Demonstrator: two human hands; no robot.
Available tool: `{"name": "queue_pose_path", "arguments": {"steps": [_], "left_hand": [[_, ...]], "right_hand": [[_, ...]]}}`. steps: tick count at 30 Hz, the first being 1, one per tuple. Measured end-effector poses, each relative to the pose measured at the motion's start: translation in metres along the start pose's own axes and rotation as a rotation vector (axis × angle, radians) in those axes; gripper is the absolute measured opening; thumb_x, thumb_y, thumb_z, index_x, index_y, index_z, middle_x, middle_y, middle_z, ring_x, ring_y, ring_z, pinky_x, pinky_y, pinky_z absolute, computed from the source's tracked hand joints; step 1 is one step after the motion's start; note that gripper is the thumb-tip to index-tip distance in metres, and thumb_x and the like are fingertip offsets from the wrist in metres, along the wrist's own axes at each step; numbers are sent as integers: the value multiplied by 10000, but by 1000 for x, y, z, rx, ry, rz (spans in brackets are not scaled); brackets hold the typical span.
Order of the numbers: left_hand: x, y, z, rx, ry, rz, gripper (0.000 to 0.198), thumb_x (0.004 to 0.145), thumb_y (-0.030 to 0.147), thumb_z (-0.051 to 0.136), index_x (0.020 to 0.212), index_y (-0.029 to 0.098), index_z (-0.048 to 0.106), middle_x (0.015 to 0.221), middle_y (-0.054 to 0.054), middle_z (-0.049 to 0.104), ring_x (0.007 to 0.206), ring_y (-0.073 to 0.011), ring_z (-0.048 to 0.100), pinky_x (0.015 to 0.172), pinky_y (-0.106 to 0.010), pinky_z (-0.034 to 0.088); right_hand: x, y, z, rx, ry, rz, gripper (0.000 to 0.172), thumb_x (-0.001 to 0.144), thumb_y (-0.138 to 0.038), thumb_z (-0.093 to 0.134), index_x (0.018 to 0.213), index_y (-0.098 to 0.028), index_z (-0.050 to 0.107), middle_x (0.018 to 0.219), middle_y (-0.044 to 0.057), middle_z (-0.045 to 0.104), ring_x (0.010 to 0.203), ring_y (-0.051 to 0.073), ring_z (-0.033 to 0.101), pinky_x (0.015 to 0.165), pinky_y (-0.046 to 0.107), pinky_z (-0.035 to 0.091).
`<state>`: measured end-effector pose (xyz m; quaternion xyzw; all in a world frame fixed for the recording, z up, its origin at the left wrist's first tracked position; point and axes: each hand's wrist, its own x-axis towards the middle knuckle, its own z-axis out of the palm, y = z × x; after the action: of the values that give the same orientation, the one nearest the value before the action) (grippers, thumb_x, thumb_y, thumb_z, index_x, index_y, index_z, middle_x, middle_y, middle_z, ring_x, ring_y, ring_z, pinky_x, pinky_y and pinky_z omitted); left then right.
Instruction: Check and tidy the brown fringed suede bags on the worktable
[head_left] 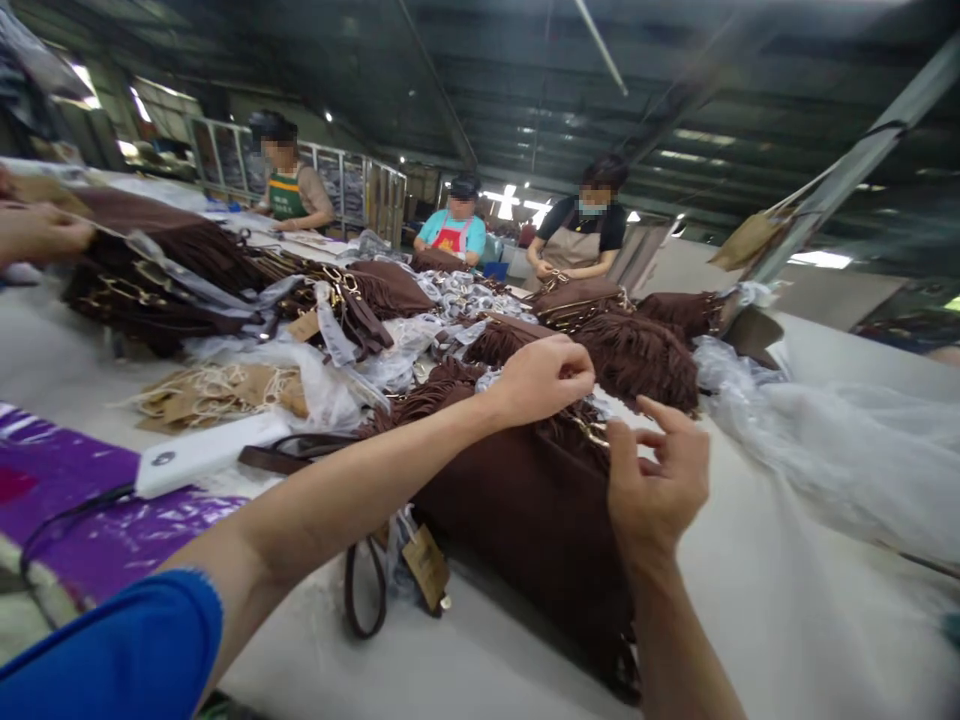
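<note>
A dark brown bag [525, 510] lies across the white table in front of me, with a gold chain [592, 430] near its top edge. Over that edge hovers my left hand [544, 380], its fingers curled into a pinch; whatever they hold, if anything, is hidden. My right hand [660, 480] is beside the bag's right side, thumb and forefinger apart, close to the chain's end. Below the bag's left side hang a brown strap loop [365, 590] and a kraft paper tag [425, 568].
Brown fringed bags [637, 355] and plastic wrap are piled beyond my hands. Paper tags with strings [225, 390], a white device [206, 455] with a cable and purple plastic [97, 500] are at left. Several people work around the table; a co-worker's hand [45, 235] shows far left.
</note>
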<state>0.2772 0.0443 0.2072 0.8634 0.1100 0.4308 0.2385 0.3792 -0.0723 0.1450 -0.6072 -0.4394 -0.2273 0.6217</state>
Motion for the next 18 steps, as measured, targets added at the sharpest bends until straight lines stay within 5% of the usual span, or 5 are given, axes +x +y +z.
{"name": "queue_pose_path", "arguments": {"steps": [4,11,14,18], "left_hand": [[1,33,-22,-79,-107,217,134,779,117,531,666,143,598,816,-19,589,791,-124,546,747,-231,444],[-12,68,-59,-219,-126,218,139,852,162,484,730,154,548,828,-12,584,836,-126,543,763,-245,440],[-40,63,-73,-182,-236,165,135,894,275,490,884,151,542,859,-16,590,785,-128,543,717,-250,437],[-107,28,-65,283,-571,251,341,704,327,739,926,153,547,1000,-89,610,890,-220,558,733,-304,425]], "right_hand": [[7,-21,-12,-31,-29,-249,175,871,-338,634,882,-179,708,961,78,688,834,202,615,671,302,457],[14,-73,-38,3,-209,-184,186,889,-361,593,864,-202,686,878,34,691,764,173,609,700,304,450],[21,-96,-61,116,-143,-3,149,847,-363,650,837,-216,676,794,32,678,667,151,577,588,281,408],[17,-105,-101,402,-220,185,131,770,-319,735,752,-230,639,600,4,547,512,142,496,445,270,346]]}}
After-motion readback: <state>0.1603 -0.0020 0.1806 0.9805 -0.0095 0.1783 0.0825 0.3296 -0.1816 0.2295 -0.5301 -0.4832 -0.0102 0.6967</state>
